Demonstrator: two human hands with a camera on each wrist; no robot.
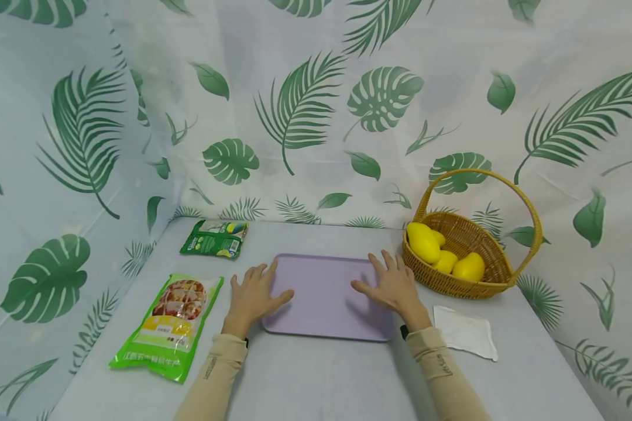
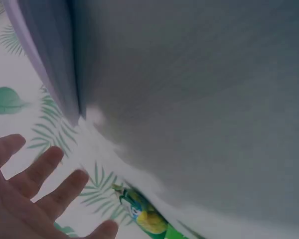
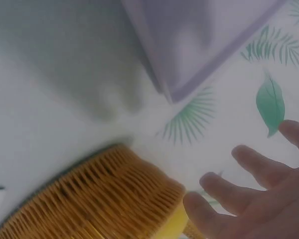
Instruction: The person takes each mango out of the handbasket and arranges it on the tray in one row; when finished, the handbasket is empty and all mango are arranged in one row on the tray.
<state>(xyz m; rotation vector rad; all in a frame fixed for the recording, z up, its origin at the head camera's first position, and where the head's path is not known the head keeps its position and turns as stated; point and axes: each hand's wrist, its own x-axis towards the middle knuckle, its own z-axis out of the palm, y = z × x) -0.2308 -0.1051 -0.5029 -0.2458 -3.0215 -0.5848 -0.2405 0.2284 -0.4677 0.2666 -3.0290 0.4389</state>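
Observation:
A flat light-purple tray lies on the table between the two hands. My left hand is spread over the tray's left edge, thumb pointing inward, holding nothing. Over the right part of the tray hovers my right hand, its fingers spread and its shadow falling on the tray. In the left wrist view the left hand's fingers are apart beside the tray's side. The right wrist view has the right hand's fingers spread away from the tray corner.
A wicker basket with several yellow mangoes stands at the back right. In front of it lies a white packet. To the left are a green food bag and, farther back, a smaller green packet. A leaf-patterned curtain borders the table.

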